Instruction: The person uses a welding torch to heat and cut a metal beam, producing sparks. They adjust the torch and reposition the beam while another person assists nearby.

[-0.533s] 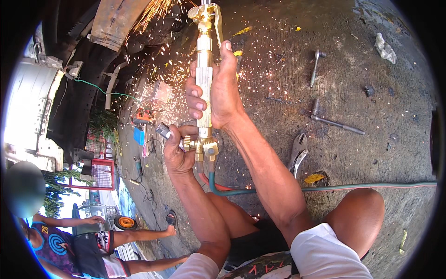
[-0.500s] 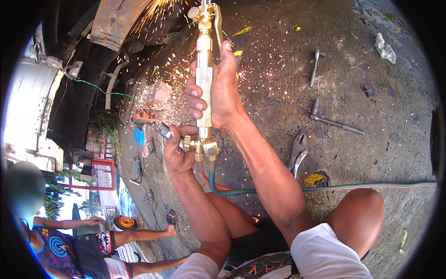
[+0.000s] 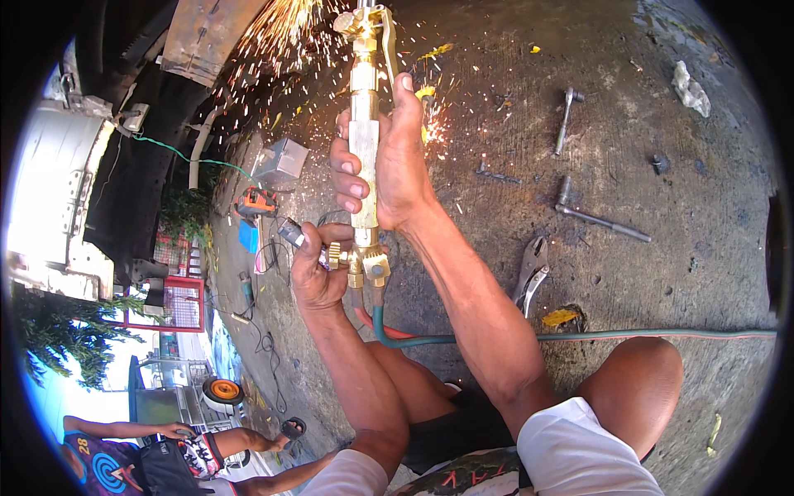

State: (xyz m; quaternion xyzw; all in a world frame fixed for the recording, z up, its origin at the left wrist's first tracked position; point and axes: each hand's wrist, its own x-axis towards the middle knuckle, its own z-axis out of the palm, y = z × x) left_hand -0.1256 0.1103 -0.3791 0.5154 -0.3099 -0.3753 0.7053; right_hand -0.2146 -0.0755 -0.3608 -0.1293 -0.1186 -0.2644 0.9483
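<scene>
My right hand (image 3: 395,165) is wrapped round the ribbed brass handle of a cutting torch (image 3: 364,136). Its thumb points up along the handle, close to the lever (image 3: 389,41). The torch stands lengthwise in front of me, and its tip lies beyond the upper edge, out of sight. At the torch's lower end my left hand (image 3: 318,273) is closed round what looks like a small lighter (image 3: 292,232), beside the brass valve knob (image 3: 337,255). A green hose (image 3: 430,340) and a red one run from the torch's base. Sparks (image 3: 285,33) spray at upper left.
On the concrete at right lie locking pliers (image 3: 531,271), a ratchet (image 3: 566,120) and a breaker bar (image 3: 604,221). A metal box (image 3: 282,161), an orange tool (image 3: 255,201) and cables are at left. Rusty steel (image 3: 203,41) overhangs at upper left. Another person (image 3: 141,459) is at lower left.
The spark spray at the top has grown brighter, while the sparks over the metal box have thinned. The other person has shifted downward in view. Both my hands hold their places.
</scene>
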